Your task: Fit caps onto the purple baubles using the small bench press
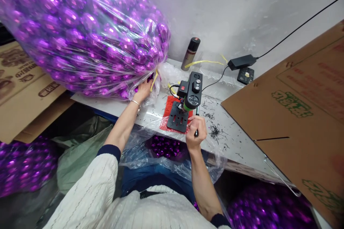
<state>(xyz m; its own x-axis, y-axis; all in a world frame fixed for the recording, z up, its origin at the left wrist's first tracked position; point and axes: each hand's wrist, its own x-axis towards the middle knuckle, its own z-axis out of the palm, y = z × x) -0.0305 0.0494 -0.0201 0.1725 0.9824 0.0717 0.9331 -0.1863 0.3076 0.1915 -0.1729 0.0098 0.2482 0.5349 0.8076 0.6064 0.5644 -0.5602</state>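
Observation:
My left hand (144, 90) reaches into the gathered mouth of a large clear plastic bag (104, 35) full of shiny purple balls. Its fingertips are hidden by plastic, so their grip is unclear. A small black bench machine (194, 91) with round vents, knobs and a slotted base plate stands on a red sheet (168, 106). At its right side, my right hand (197, 131) is closed around a slim rod with a black end (196, 134). Whether the rod joins the machine is hidden. More purple balls (166, 146) lie in clear plastic at my lap.
A spray can (190, 54), yellow ties (205, 62), a power adapter (242, 62) and a dark phone-like object (245, 75) are along the wall. Black clippings (215, 131) litter the tabletop (233, 143). Cardboard boxes (292, 114) bound the right; flattened cardboard (24, 82) is at left.

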